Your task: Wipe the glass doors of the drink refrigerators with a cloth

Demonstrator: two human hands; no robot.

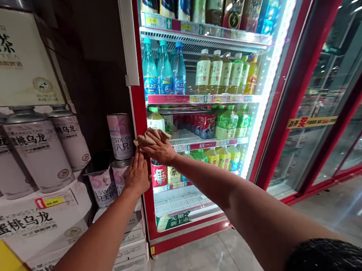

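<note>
The cloth (pixel 152 135) looks light, soft; grip its bunched middle. Right hand (pixel 160 151) clasps it; left hand (pixel 138 174), at seven o'clock, lies flat, perhaps touching.

Both arms (pixel 219 187) stretched forward; left hand (pixel 139 174) flat, fingers upward; right hand (pixel 159 150) just beside, fingers leftward.

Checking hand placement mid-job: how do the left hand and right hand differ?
The right hand lies on a bunched tan cloth; the left hand shows no cloth and seems to rest against the cooler's red frame. The left hand's fingers point mostly upward; the right hand's point more toward the picture's left. The right hand sits higher in view than the left. Both are bare.
</note>
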